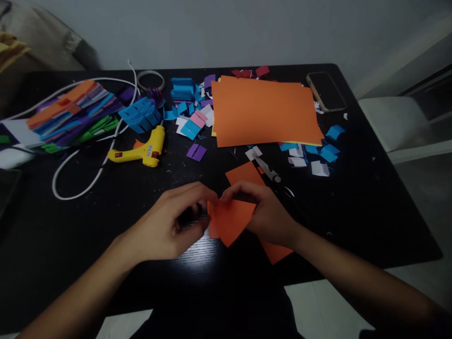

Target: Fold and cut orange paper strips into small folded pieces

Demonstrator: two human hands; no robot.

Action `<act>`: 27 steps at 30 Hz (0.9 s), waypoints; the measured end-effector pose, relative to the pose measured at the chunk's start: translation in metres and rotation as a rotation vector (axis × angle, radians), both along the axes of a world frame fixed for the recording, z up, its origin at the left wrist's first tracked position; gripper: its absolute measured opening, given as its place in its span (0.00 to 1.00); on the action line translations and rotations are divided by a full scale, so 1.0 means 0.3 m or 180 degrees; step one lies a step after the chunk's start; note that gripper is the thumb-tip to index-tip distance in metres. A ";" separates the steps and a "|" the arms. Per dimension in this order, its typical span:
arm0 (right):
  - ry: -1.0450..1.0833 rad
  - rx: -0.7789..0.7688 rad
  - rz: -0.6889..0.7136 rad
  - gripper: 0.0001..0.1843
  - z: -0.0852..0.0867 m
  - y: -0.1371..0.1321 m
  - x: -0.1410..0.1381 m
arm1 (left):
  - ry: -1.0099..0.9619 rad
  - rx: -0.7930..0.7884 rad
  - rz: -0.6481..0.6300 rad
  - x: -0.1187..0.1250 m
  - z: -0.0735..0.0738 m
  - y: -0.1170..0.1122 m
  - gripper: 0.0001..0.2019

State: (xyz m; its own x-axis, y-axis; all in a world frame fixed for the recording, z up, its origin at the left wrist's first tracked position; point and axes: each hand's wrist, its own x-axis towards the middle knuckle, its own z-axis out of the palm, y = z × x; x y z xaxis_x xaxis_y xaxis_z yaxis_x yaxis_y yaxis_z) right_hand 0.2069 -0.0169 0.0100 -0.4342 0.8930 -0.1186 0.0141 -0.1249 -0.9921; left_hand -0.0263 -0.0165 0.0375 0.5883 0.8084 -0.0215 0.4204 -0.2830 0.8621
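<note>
Left hand (160, 228) and right hand (270, 219), grips closed, pinch one bent orange paper (233, 221); from it, one glue gun (150, 149) lies at ten o'clock.

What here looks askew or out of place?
Only minor clutter: the large orange sheet sits askew over yellow paper, whose edges poke out, and the white cable sprawls loosely near the yellow glue gun.

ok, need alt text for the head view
A person's left hand and right hand hold a bent orange paper piece over a black table. Farther back lie a large orange sheet, a yellow glue gun, a phone and small colored paper pieces.
</note>
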 end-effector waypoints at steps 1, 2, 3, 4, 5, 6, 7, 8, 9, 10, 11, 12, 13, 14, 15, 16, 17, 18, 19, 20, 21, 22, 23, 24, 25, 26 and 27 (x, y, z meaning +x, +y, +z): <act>-0.0009 -0.0034 -0.0006 0.11 0.000 -0.002 -0.001 | 0.0008 0.0005 0.0067 0.001 -0.001 -0.001 0.15; -0.0017 -0.0067 -0.0006 0.11 0.001 -0.004 -0.001 | 0.0007 0.0007 0.0130 0.001 -0.004 -0.003 0.13; -0.0013 -0.0084 -0.0003 0.11 0.001 -0.006 -0.002 | -0.0002 0.0019 0.0180 0.002 -0.008 -0.004 0.11; -0.0002 -0.0076 0.0013 0.11 0.002 -0.008 -0.003 | -0.0004 0.0043 0.0213 0.002 -0.012 -0.005 0.10; 0.0000 -0.0040 0.0031 0.10 0.002 -0.009 -0.004 | 0.0003 0.0083 0.0224 0.002 -0.017 -0.006 0.09; -0.0017 0.0026 0.0043 0.09 0.001 -0.010 -0.004 | 0.0018 0.0135 0.0232 0.002 -0.022 -0.006 0.08; -0.0059 0.0110 0.0049 0.08 0.000 -0.011 -0.005 | 0.0041 0.0186 0.0237 0.002 -0.025 -0.007 0.08; -0.0119 0.0215 0.0051 0.08 -0.001 -0.011 -0.005 | 0.0066 0.0232 0.0240 0.003 -0.027 -0.006 0.07; -0.0187 0.0332 0.0052 0.07 -0.003 -0.012 -0.004 | 0.0089 0.0268 0.0238 0.003 -0.028 -0.006 0.07; -0.0250 0.0449 0.0053 0.06 -0.005 -0.012 -0.004 | 0.0100 0.0299 0.0228 0.004 -0.028 -0.006 0.07; -0.0298 0.0564 0.0056 0.06 -0.007 -0.012 -0.003 | 0.0101 0.0327 0.0223 0.004 -0.027 -0.005 0.07; -0.0318 0.0673 0.0060 0.05 -0.010 -0.013 -0.002 | 0.0099 0.0358 0.0228 0.005 -0.025 -0.005 0.06; -0.0319 0.0763 0.0056 0.04 -0.012 -0.014 -0.002 | 0.0092 0.0384 0.0235 0.006 -0.023 -0.005 0.06; -0.0309 0.0832 0.0036 0.04 -0.013 -0.014 -0.002 | 0.0078 0.0400 0.0255 0.006 -0.022 -0.006 0.05; -0.0303 0.0872 0.0009 0.03 -0.014 -0.015 -0.002 | 0.0065 0.0395 0.0289 0.007 -0.022 -0.006 0.05; -0.0306 0.0878 -0.0025 0.02 -0.014 -0.016 -0.002 | 0.0041 0.0376 0.0340 0.008 -0.023 -0.007 0.04; -0.0308 0.0846 -0.0060 0.02 -0.013 -0.017 -0.003 | 0.0011 0.0336 0.0396 0.010 -0.025 -0.009 0.03; -0.0301 0.0770 -0.0091 0.02 -0.011 -0.018 -0.004 | -0.0036 0.0285 0.0455 0.011 -0.029 -0.010 0.02; -0.0287 0.0662 -0.0109 0.03 -0.009 -0.019 -0.005 | -0.0094 0.0218 0.0516 0.013 -0.033 -0.012 0.02; -0.0263 0.0542 -0.0121 0.04 -0.007 -0.019 -0.006 | -0.0159 0.0131 0.0574 0.016 -0.038 -0.015 0.02; -0.0227 0.0428 -0.0130 0.05 -0.004 -0.020 -0.007 | -0.0230 0.0016 0.0629 0.018 -0.042 -0.017 0.02; -0.0181 0.0332 -0.0143 0.06 -0.002 -0.020 -0.008 | -0.0295 -0.0137 0.0683 0.021 -0.046 -0.020 0.03; -0.0138 0.0255 -0.0154 0.08 -0.001 -0.020 -0.009 | -0.0353 -0.0322 0.0736 0.025 -0.048 -0.022 0.04; -0.0102 0.0194 -0.0175 0.09 0.000 -0.020 -0.009 | -0.0418 -0.0512 0.0794 0.029 -0.048 -0.024 0.05; -0.0068 0.0139 -0.0196 0.10 0.001 -0.020 -0.009 | -0.0493 -0.0699 0.0848 0.034 -0.047 -0.026 0.06; -0.0036 0.0079 -0.0208 0.12 0.002 -0.019 -0.010 | -0.0575 -0.0865 0.0904 0.039 -0.045 -0.027 0.07; -0.0016 0.0018 -0.0210 0.13 0.003 -0.019 -0.009 | -0.0669 -0.0993 0.0959 0.044 -0.042 -0.027 0.07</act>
State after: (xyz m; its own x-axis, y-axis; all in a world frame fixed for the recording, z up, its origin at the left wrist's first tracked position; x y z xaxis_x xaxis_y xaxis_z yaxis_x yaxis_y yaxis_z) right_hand 0.2041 -0.0225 0.0111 -0.3738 0.9203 -0.1154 0.0109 -0.1201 -0.9927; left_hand -0.0132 -0.0245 0.0248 0.3464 0.9174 -0.1959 0.2515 0.1104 0.9615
